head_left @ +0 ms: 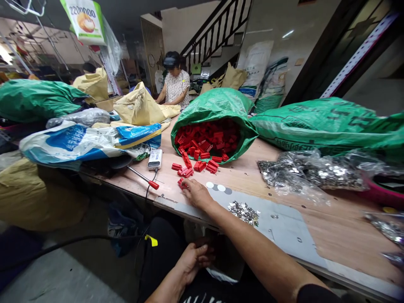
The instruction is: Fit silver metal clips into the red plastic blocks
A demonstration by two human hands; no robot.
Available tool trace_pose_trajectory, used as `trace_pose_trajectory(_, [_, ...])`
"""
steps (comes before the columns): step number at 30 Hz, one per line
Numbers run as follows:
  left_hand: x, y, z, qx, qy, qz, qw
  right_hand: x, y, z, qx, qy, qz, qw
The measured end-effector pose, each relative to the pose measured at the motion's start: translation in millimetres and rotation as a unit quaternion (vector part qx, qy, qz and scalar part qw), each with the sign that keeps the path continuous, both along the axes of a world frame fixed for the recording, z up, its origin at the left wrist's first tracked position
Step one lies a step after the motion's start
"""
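My right hand (198,194) reaches over the table's front edge, its fingers closed on a small red plastic piece (181,182). More loose red pieces (199,166) lie just beyond it. They spill from the mouth of a green woven sack (217,101) lying on its side and full of the same pieces. Below the table edge, near my lap, my left hand (193,261) is half turned up with its fingers apart and nothing visible in it. A pile of small shiny metal parts (244,212) sits on the grey plate, right of my right hand.
A red-handled tool (153,184) and a white device with a cable (155,160) lie to the left. Clear bags of metal parts (315,170) and another green sack (322,124) are on the right. Blue-and-white sacks (91,141) cover the left. A person (176,84) sits across the table.
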State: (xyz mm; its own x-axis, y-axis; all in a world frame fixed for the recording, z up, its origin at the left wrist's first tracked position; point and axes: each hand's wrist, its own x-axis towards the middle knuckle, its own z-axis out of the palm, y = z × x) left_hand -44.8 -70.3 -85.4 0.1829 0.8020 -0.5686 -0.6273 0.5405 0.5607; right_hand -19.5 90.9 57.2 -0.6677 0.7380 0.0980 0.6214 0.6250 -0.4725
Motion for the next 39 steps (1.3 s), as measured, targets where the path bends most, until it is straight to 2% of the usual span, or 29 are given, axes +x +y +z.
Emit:
trace_pose_trajectory(3, [-4.6, -5.9, 18.3, 0.056, -0.022, -0.032, 0.998, 33.1, -16.9, 7.7, -0.048, 0.051, 0.000, 0.998])
trace_pose_trajectory(5, [-8.9, -10.4, 36.3, 0.107, -0.051, -0.069, 0.991, 59.4, -33.4, 11.2, -0.139, 0.132, 0.003, 0.981])
trace_pose_trajectory(7, [-12.2, -13.7, 56.4, 0.143, -0.071, -0.078, 0.984, 85.5, -53.2, 13.6, -0.192, 0.175, 0.011, 0.965])
trace_pose_trajectory(10, [-10.2, -14.9, 85.8, 0.165, -0.098, -0.037, 0.981, 115.9, -84.1, 15.0, -0.242, 0.200, 0.028, 0.949])
trace_pose_trajectory(12, [-3.3, -14.2, 102.2, 0.153, -0.084, -0.001, 0.985, 127.3, -101.5, 14.3, -0.268, 0.216, 0.024, 0.938])
trace_pose_trajectory(15, [10.0, -12.6, 118.2, 0.133, -0.036, 0.025, 0.990, 135.2, -118.9, 11.4, -0.277, 0.248, 0.006, 0.928])
trace_pose_trajectory(18, [17.4, -11.2, 122.3, 0.135, -0.009, 0.033, 0.990, 143.4, -124.8, 7.3, -0.271, 0.267, 0.004, 0.925])
trace_pose_trajectory(20, [17.6, -10.6, 120.4, 0.135, 0.005, 0.036, 0.990, 155.2, -121.3, 4.4, -0.253, 0.264, -0.022, 0.930])
trace_pose_trajectory(23, [16.3, -10.6, 115.7, 0.128, 0.038, 0.029, 0.991, 186.1, -104.3, 0.1, -0.185, 0.257, -0.135, 0.939])
trace_pose_trajectory(25, [17.4, -11.3, 113.2, 0.135, 0.073, 0.020, 0.988, 212.9, -87.3, -2.5, -0.110, 0.252, -0.222, 0.936])
trace_pose_trajectory(28, [21.9, -12.3, 111.6, 0.159, 0.127, 0.019, 0.979, 250.9, -62.0, -6.4, -0.002, 0.169, -0.339, 0.925])
trace_pose_trajectory(29, [23.4, -12.5, 111.4, 0.165, 0.138, 0.016, 0.976, 260.4, -55.4, -7.8, 0.028, 0.140, -0.352, 0.925])
trace_pose_trajectory(32, [25.5, -12.5, 110.8, 0.173, 0.149, -0.004, 0.974, 274.7, -43.4, -12.4, 0.049, 0.064, -0.329, 0.941])
trace_pose_trajectory(36, [23.6, -12.3, 107.5, 0.179, 0.182, -0.015, 0.967, 270.2, -39.7, -15.9, 0.044, -0.006, -0.314, 0.948])
trace_pose_trajectory(39, [21.1, -12.4, 104.1, 0.199, 0.250, -0.025, 0.947, 265.8, -38.2, -16.3, 0.048, -0.032, -0.311, 0.949])
